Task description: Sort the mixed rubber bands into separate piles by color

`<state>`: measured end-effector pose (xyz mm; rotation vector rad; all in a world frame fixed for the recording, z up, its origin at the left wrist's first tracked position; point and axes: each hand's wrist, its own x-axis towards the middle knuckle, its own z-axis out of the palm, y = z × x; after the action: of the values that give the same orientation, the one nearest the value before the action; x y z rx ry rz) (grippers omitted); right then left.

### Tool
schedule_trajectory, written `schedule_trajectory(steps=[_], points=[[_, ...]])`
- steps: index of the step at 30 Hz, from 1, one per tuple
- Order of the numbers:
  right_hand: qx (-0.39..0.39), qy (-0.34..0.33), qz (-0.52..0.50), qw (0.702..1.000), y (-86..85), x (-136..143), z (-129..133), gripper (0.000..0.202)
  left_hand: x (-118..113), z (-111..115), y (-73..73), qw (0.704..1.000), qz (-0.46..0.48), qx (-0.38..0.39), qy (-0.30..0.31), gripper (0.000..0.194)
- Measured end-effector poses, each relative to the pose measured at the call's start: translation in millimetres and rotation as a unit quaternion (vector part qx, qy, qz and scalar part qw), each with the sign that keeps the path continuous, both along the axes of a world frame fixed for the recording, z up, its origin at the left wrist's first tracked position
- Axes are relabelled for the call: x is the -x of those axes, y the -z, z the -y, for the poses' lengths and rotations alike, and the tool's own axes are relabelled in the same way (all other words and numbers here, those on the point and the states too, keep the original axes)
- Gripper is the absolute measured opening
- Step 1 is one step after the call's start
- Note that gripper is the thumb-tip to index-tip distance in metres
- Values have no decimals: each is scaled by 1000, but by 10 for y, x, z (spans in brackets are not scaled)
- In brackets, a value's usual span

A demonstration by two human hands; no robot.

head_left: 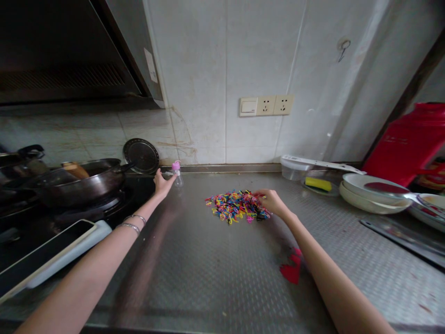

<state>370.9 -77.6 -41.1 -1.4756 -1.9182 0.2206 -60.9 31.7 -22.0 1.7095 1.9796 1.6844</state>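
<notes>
At the back of the metal counter stands a small clear bottle with a pink top. My left hand is just left of it, thumb stretched toward the bottle and fingers apart; whether the thumb touches it I cannot tell. A loose pile of small multicoloured rubber bands lies on the counter to the right of the bottle. My right hand is at the pile's right edge, its fingers bent and pinched together among the bands. The fingertips are partly hidden, so how many bands they grip is unclear.
A pan sits on the stove at left, with a phone in front. At right are a plastic container, a yellow sponge, stacked bowls, a cleaver and a red thermos. A red scrap lies near my right forearm.
</notes>
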Motion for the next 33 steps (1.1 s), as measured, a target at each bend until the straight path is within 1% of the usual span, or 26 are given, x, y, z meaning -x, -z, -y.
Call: schedule_trajectory(steps=[4,6,8,11,14,18,20,22,25,29,31,33], points=[[-4,16,12,1000,-5,-26,-4,34,17,-178,-30,995,10,63,74,89],[-12,22,18,1000,-4,-35,-6,32,-7,-260,-35,991,12,78,109,90],[-17,28,23,999,-3,-36,-5,31,-46,-330,-29,988,5,87,129,87],[-14,30,23,999,-11,-34,1,31,-114,-406,-8,990,-3,95,104,76],[-7,31,24,999,-28,-36,11,31,-180,-439,6,993,-10,93,70,60],[-11,38,25,999,-41,-44,19,30,-327,-444,-24,995,-13,78,67,37],[-16,43,25,999,-39,-49,19,30,-474,-451,-57,994,-6,73,84,30],[-16,47,27,998,-33,-54,16,30,-691,-464,-89,991,14,58,118,29],[-7,53,27,998,-27,-59,13,30,-1123,-477,-113,976,49,38,210,31],[-2,54,26,998,-25,-67,8,31,-1688,-433,-91,957,57,39,283,33],[-3,53,26,998,-25,-70,4,31,-1879,-386,-63,950,60,45,304,32],[0,53,22,998,-26,-72,0,31,-1992,-341,-30,944,70,54,318,32]])
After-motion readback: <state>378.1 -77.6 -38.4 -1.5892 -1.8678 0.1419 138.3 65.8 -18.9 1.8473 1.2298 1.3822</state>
